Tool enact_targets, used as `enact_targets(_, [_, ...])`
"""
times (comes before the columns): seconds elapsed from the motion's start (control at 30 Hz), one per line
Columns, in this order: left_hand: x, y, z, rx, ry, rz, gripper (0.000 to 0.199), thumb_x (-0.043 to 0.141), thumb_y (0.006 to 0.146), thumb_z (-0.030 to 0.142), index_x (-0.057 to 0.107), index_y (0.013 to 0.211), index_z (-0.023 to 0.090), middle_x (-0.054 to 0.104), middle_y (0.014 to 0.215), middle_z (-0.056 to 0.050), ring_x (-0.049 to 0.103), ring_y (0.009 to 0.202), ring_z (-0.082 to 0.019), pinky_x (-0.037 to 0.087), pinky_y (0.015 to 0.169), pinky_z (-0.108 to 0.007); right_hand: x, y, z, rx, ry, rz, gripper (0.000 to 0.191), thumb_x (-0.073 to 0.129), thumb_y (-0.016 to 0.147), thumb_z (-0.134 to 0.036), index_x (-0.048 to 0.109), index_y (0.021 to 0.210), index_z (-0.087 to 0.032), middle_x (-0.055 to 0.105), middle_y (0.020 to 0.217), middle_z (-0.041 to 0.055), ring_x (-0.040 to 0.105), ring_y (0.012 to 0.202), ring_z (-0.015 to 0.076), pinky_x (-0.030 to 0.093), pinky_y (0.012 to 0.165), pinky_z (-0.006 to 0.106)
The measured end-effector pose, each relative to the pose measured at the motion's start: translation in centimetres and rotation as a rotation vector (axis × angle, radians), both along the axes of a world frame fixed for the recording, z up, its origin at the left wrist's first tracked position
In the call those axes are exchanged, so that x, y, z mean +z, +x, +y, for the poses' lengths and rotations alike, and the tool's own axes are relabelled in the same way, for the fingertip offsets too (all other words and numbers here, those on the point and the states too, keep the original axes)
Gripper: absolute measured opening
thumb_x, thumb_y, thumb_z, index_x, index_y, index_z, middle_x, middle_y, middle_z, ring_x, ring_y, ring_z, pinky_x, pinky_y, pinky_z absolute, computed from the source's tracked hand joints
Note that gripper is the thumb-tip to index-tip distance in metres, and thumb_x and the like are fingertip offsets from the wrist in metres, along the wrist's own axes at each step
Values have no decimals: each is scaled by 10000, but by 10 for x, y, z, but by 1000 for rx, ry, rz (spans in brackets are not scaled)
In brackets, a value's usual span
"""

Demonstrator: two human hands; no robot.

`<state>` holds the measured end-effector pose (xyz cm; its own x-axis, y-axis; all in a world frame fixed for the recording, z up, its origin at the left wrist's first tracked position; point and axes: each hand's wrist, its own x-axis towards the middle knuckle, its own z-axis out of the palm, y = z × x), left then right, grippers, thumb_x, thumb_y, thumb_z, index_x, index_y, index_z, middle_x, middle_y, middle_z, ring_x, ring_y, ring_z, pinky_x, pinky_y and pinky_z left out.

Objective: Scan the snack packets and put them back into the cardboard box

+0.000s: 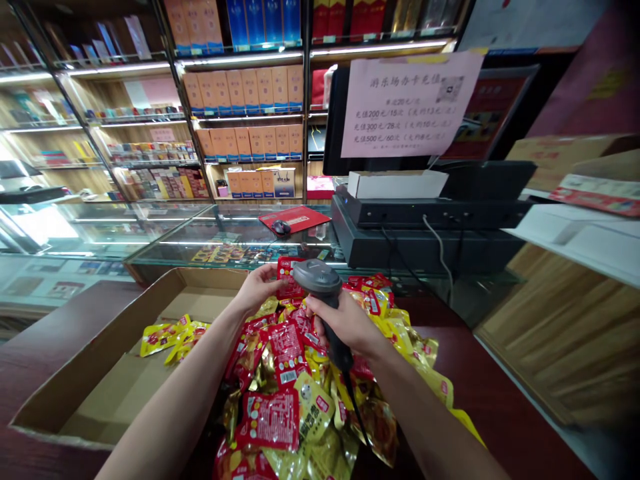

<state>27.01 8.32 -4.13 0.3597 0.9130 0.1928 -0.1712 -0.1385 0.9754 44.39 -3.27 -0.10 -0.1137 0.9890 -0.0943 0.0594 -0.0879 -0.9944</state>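
Your left hand (257, 287) reaches in from the lower left, forearm angled up toward the centre, its fingers closed on the edge of a glossy red foil snack packet (289, 277) and holding it up with its printed face toward you. Your right hand (345, 321) reaches in from the lower right, wrapped tightly around the black grip of a grey-and-black handheld barcode scanner (320, 283). The scanner's rounded head tips left, just beside the raised packet; you cannot tell whether they touch. A thin black cable (358, 413) hangs from its base. Use the open brown cardboard box (117, 400) as your landmark: a few yellow foil snack packets (167, 340) lie inside it, and a large heap of red and yellow foil snack packets (285, 393) sits against its right side, directly beneath your hands. Beyond the box stands a long glass display counter (235, 243), with a black computer mouse (281, 227) on a red mat (295, 217). Farther beyond it, shelves hold rows of orange cartons (245, 93).
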Motion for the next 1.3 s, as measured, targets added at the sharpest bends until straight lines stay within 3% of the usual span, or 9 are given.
enact_targets(0.2, [0, -5, 3, 27, -23, 13, 391, 808, 596, 299, 641, 908, 134, 703, 823, -39, 639, 683, -144, 518, 668, -272, 1, 0, -2, -3, -9, 6, 288, 597, 806, -415, 518, 660, -179, 532, 432, -35, 477, 342, 89, 391, 374, 207])
enact_targets(0.33, [14, -16, 0, 67, -91, -82, 452, 815, 578, 276, 629, 965, 133, 714, 876, -59, 663, 740, -167, 531, 727, -308, -2, 1, -2, 19, 33, -12, 287, 585, 823, -425, 517, 685, -182, 541, 442, -34, 486, 350, 90, 396, 384, 206])
enact_targets(0.43, [29, -31, -1, 180, -114, -130, 476, 829, 536, 273, 631, 946, 133, 718, 884, -62, 668, 734, -170, 535, 729, -314, -2, 1, -3, 28, 51, -13, 279, 588, 825, -427, 525, 707, -181, 545, 449, -28, 489, 356, 94, 399, 386, 212])
enact_targets(0.63, [47, -88, -10, 360, -78, 19, 504, 836, 528, 299, 644, 964, 134, 721, 886, -68, 674, 735, -176, 533, 683, -284, 2, -1, -8, 53, 69, 6, 286, 606, 811, -443, 563, 735, -171, 547, 474, -22, 495, 358, 97, 407, 383, 223])
enact_targets(0.8, [32, -153, -22, 515, -82, 165, 521, 837, 525, 345, 655, 965, 133, 718, 894, -78, 669, 726, -175, 529, 656, -274, 2, -4, -10, 57, 83, 2, 297, 622, 802, -449, 570, 734, -164, 553, 479, -20, 501, 365, 95, 401, 381, 212])
enact_targets(0.9, [23, -175, -26, 580, -55, 266, 542, 831, 529, 371, 670, 992, 140, 713, 917, -85, 662, 785, -183, 520, 663, -264, 0, -5, -10, 64, 93, 7, 307, 624, 800, -454, 576, 736, -158, 550, 473, -20, 500, 366, 93, 402, 385, 209])
enact_targets(1.03, [20, -160, -28, 579, -21, 331, 527, 814, 553, 406, 683, 986, 135, 705, 895, -92, 645, 813, -186, 520, 685, -278, 1, -5, -11, 62, 95, -5, 299, 620, 803, -447, 571, 725, -162, 553, 476, -19, 510, 365, 95, 404, 387, 210])
enact_targets(1.3, [13, -70, -23, 271, -51, 357, 463, 781, 589, 405, 671, 945, 130, 688, 847, -83, 639, 748, -187, 531, 642, -307, 2, -3, -10, 48, 90, 1, 263, 601, 821, -404, 564, 706, -171, 555, 482, -17, 511, 355, 99, 414, 386, 223])
